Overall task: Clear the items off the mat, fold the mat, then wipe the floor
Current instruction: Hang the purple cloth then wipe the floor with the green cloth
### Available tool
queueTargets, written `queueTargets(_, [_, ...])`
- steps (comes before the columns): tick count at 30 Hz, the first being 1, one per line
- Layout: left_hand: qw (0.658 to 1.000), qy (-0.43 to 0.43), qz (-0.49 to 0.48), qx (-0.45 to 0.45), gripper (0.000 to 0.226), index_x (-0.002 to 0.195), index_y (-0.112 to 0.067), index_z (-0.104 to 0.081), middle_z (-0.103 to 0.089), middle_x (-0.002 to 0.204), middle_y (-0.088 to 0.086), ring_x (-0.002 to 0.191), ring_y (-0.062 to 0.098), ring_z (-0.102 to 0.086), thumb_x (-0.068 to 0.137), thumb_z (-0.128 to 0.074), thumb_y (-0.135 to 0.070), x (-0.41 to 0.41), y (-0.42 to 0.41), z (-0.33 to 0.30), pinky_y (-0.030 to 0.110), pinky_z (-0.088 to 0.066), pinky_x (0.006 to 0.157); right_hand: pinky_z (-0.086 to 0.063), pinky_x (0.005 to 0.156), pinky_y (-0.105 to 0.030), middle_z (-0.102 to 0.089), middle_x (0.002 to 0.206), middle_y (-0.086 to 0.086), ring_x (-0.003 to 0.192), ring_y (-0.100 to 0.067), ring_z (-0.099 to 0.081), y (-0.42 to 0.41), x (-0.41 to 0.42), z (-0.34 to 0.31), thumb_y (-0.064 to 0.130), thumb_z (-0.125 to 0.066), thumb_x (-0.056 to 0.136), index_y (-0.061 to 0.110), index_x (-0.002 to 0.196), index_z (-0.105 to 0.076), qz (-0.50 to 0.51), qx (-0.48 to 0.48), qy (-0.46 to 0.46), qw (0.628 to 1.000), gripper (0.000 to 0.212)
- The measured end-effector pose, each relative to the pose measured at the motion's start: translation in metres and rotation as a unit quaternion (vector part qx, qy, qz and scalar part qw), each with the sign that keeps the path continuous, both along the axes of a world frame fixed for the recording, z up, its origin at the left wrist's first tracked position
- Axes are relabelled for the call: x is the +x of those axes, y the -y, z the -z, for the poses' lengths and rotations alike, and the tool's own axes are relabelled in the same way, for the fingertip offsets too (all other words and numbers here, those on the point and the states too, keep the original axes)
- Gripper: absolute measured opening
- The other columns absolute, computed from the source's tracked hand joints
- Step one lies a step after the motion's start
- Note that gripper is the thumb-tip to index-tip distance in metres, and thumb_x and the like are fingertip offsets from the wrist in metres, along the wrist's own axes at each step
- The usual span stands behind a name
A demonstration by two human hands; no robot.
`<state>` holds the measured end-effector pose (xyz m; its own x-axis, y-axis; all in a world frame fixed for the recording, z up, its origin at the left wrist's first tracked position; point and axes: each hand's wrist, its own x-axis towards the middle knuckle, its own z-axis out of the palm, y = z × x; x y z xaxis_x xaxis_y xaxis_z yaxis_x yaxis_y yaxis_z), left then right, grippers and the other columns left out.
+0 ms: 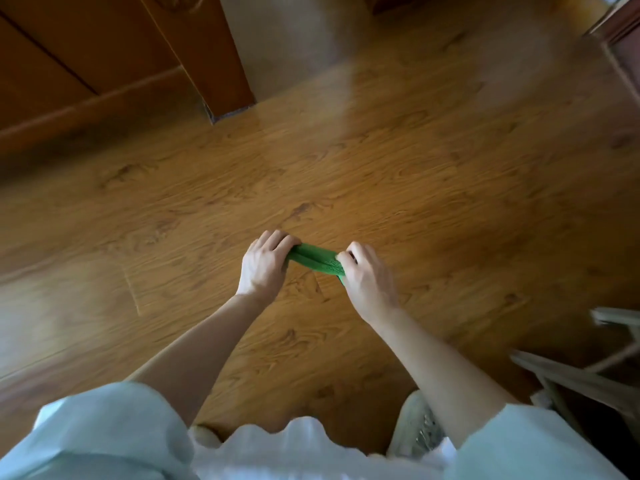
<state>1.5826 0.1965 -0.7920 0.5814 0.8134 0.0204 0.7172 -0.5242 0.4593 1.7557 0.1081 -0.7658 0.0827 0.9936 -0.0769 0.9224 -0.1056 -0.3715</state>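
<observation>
A small green folded cloth (316,258) is stretched between my two hands above the wooden floor (398,174). My left hand (265,263) grips its left end with curled fingers. My right hand (369,277) grips its right end, and a bit of green shows below the fingers. Most of the cloth is hidden inside my fists. No mat is in view.
A wooden door and its frame (194,53) stand at the upper left. Pale wooden slats of some furniture (585,375) sit at the lower right. My shoes (417,424) and light clothing fill the bottom edge. Dark furniture (623,50) is at the upper right.
</observation>
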Motion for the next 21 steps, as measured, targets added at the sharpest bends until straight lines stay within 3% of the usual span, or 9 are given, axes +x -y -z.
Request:
queueTargets(5, [0.998, 0.015, 0.043, 0.043, 0.044, 0.095, -0.01, -0.06, -0.061, 0.091, 0.007, 0.083, 0.025, -0.046, 0.058, -0.065, 0.013, 0.034, -0.008, -0.096, 0.037, -0.047, 0.065, -0.051, 0.051, -0.035, -0.059, 0.082, -0.013, 0.072, -0.03, -0.06, 0.009, 0.028, -0.089, -0.014, -0.076, 0.058, 0.001, 0.086, -0.066, 0.045, 0.088, -0.018, 0.995, 0.033])
queueTargets(12, [0.977, 0.056, 0.184, 0.091, 0.051, 0.1, -0.015, -0.049, -0.061, 0.093, 0.012, 0.084, 0.023, -0.041, 0.061, -0.067, 0.013, 0.095, 0.001, -0.21, 0.037, -0.047, 0.063, -0.052, 0.051, -0.034, -0.059, 0.082, -0.013, 0.073, -0.03, -0.059, 0.052, 0.08, -0.201, -0.01, -0.079, 0.056, 0.004, 0.088, -0.067, 0.109, 0.096, -0.003, 0.989, 0.037])
queueTargets(16, [0.964, 0.067, 0.237, 0.1, 0.049, 0.101, -0.014, -0.051, -0.062, 0.096, 0.012, 0.086, 0.023, -0.043, 0.063, -0.069, 0.011, 0.142, 0.029, -0.25, 0.037, -0.048, 0.063, -0.053, 0.055, -0.037, -0.058, 0.084, -0.013, 0.076, -0.03, -0.059, 0.096, 0.117, -0.241, -0.008, -0.077, 0.061, 0.004, 0.091, -0.067, 0.145, 0.118, 0.013, 0.982, 0.034])
queueTargets(21, [0.935, 0.083, 0.328, 0.106, 0.046, 0.103, -0.015, -0.052, -0.064, 0.096, 0.01, 0.088, 0.023, -0.048, 0.067, -0.073, 0.006, 0.218, 0.079, -0.278, 0.036, -0.053, 0.063, -0.05, 0.055, -0.03, -0.059, 0.081, -0.011, 0.075, -0.027, -0.06, 0.174, 0.172, -0.277, -0.006, -0.077, 0.059, 0.005, 0.087, -0.068, 0.215, 0.134, 0.043, 0.966, 0.032])
